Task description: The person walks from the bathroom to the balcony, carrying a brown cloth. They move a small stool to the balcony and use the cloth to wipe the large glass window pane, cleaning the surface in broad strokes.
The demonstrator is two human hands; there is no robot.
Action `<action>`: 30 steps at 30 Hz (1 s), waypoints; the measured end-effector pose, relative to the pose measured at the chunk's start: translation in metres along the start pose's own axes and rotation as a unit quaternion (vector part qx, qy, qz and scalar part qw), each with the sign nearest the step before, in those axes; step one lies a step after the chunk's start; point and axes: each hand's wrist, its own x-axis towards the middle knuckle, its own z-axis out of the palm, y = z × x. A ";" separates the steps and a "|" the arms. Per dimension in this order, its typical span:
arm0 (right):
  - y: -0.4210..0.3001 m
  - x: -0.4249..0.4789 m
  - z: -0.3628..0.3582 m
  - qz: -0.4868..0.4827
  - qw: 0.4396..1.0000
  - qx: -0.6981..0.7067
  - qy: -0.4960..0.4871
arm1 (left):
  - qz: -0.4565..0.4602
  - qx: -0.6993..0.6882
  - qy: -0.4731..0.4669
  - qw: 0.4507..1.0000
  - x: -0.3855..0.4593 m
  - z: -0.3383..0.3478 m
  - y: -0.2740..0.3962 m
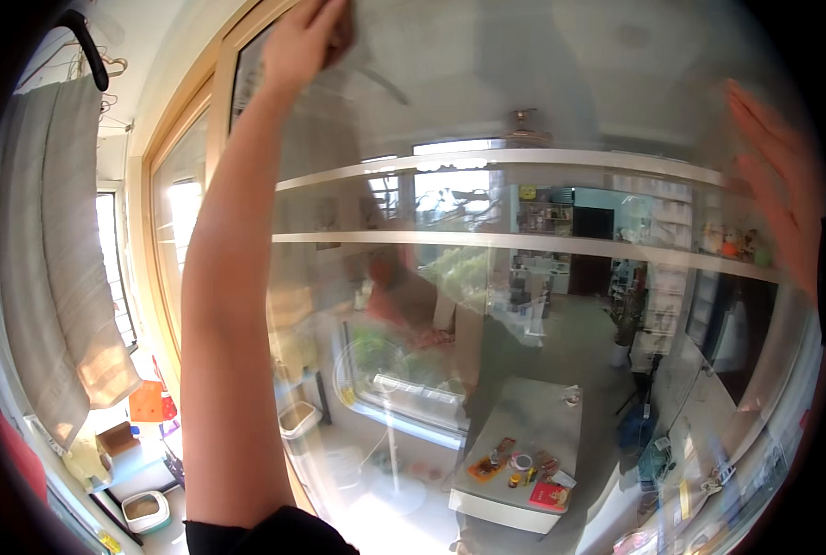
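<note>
My left arm reaches up in front of a large glass pane (524, 90) with a light wooden frame (227, 76). My left hand (308, 35) is at the top, by the frame's edge, its fingers bent against or near the glass. The top border cuts it off, so whether it holds anything is unclear. At the far right my right hand (777, 166) is raised beside the pane, fingers extended and thumb apart, blurred near the rim. Nothing shows in it. Two pale horizontal bars (454, 239) cross the pane, and reflections overlay the room behind.
Grey-beige cloth (52, 243) hangs at left below a black hanger (88, 48). A litter box (145, 512) stands on the floor at lower left, near an orange bag (147, 401). Through the glass, a table (524, 409) bears packets, jars and a red package (549, 496).
</note>
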 end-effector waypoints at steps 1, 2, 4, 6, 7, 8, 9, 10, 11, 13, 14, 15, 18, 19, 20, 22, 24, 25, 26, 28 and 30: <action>0.000 -0.002 0.011 0.013 0.999 0.040 -0.003 | 0.074 0.009 0.008 0.997 0.005 -0.006 -0.003; 0.003 -0.005 -0.002 0.025 0.999 0.023 -0.027 | 0.090 0.027 0.039 0.995 0.011 0.008 -0.024; 0.001 -0.006 -0.018 0.002 0.996 -0.091 -0.010 | 0.075 0.112 0.079 0.988 0.029 0.007 -0.090; 0.008 -0.011 -0.003 -0.008 0.998 -0.061 0.020 | 0.029 0.262 0.069 0.962 0.051 -0.036 -0.133; 0.009 -0.007 0.018 -0.017 0.999 0.023 0.043 | 0.030 0.272 0.052 0.960 0.058 -0.060 -0.133; 0.005 0.000 0.017 -0.027 0.997 0.043 0.050 | 0.017 0.234 0.048 0.971 0.048 -0.054 -0.109; 0.005 0.003 0.015 -0.039 0.997 0.048 0.046 | -0.005 0.189 0.041 0.981 0.020 -0.039 -0.069; 0.005 0.005 0.004 -0.043 0.998 0.010 0.040 | -0.120 0.044 0.016 0.992 -0.007 -0.015 -0.010; 0.006 0.004 0.007 -0.037 0.998 0.017 0.055 | -0.024 0.032 0.048 0.998 -0.009 -0.004 -0.002; 0.015 -0.003 0.006 -0.023 0.998 0.002 0.060 | 0.122 0.069 0.055 0.989 -0.035 0.015 0.044; 0.016 -0.004 0.004 -0.017 0.998 0.002 0.063 | 0.142 0.047 0.075 0.986 -0.020 0.021 0.022; 0.018 -0.006 0.001 -0.011 0.997 0.007 0.070 | 0.163 0.032 0.097 0.981 -0.006 0.016 -0.006; 0.013 -0.010 0.001 0.009 0.994 0.038 0.101 | -0.161 -0.152 -0.017 0.975 -0.003 -0.042 -0.071; 0.007 -0.008 0.007 0.006 0.990 0.068 0.121 | -0.178 -0.148 -0.003 0.973 -0.007 -0.056 -0.075; 0.002 -0.007 0.012 -0.001 0.986 0.096 0.139 | -0.194 -0.148 0.011 0.970 -0.013 -0.066 -0.078; 0.004 -0.005 0.016 -0.008 0.986 0.095 0.138 | -0.169 -0.164 0.072 0.969 -0.039 -0.048 -0.028; 0.013 -0.006 0.013 -0.009 0.993 0.068 0.098 | -0.114 -0.191 -0.016 0.975 -0.059 -0.014 0.032; 0.019 -0.005 0.010 -0.003 0.995 0.065 0.076 | 0.101 -0.076 0.007 0.992 -0.066 -0.003 0.048; 0.022 -0.008 0.008 0.006 0.997 0.041 0.065 | 0.179 -0.020 0.024 0.983 -0.078 0.021 0.083; 0.019 -0.012 0.007 0.027 0.996 0.009 0.084 | 0.171 -0.027 0.027 0.985 -0.087 0.023 0.096; 0.014 -0.015 0.006 0.032 0.992 -0.007 0.118 | -0.051 -0.050 -0.014 0.997 -0.081 0.007 0.057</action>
